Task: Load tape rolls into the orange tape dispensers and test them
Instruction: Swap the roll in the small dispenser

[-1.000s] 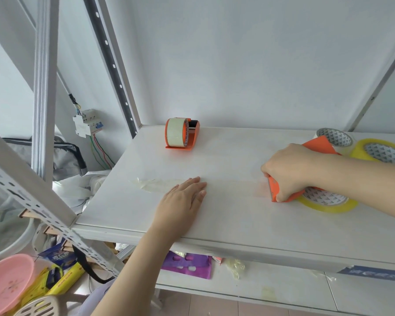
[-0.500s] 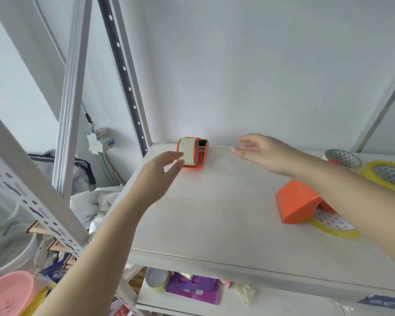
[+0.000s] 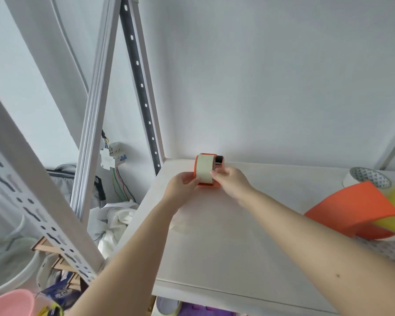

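An orange tape dispenser (image 3: 206, 169) loaded with a pale roll stands at the back left of the white shelf (image 3: 226, 247), close to the wall. My left hand (image 3: 182, 187) grips its left side and my right hand (image 3: 230, 182) grips its right side, fingers on the roll. A second orange dispenser (image 3: 351, 210) lies at the right edge, resting on yellow tape rolls (image 3: 392, 224). A white-cored roll (image 3: 365, 177) lies behind it.
A slotted steel upright (image 3: 141, 87) rises at the shelf's back left corner. Left of the shelf hang a breaker box (image 3: 111, 156) with wires, a white cloth (image 3: 116, 222), a bag, and a pink basin (image 3: 12, 303) below.
My right hand let go of the right dispenser and both hands reached back to the far dispenser, closing on its sides. The camera has tilted up and moved nearer.
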